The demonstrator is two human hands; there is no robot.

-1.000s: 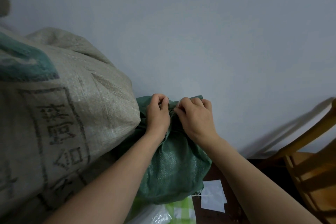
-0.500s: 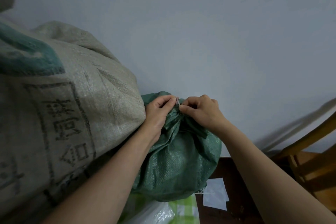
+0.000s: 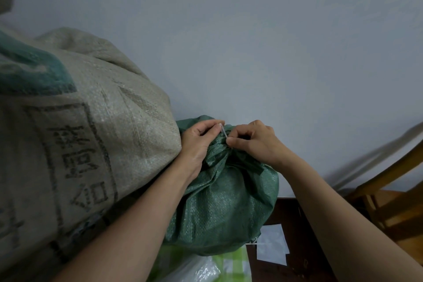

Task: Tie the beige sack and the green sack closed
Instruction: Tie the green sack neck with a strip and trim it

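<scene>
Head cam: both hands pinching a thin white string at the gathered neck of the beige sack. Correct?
Not quite: wrong sack. The head view shows the left hand and the right hand pinching the thin white string at the gathered neck of the green sack. The beige sack lies right beside it, on the left hand's side.
</scene>
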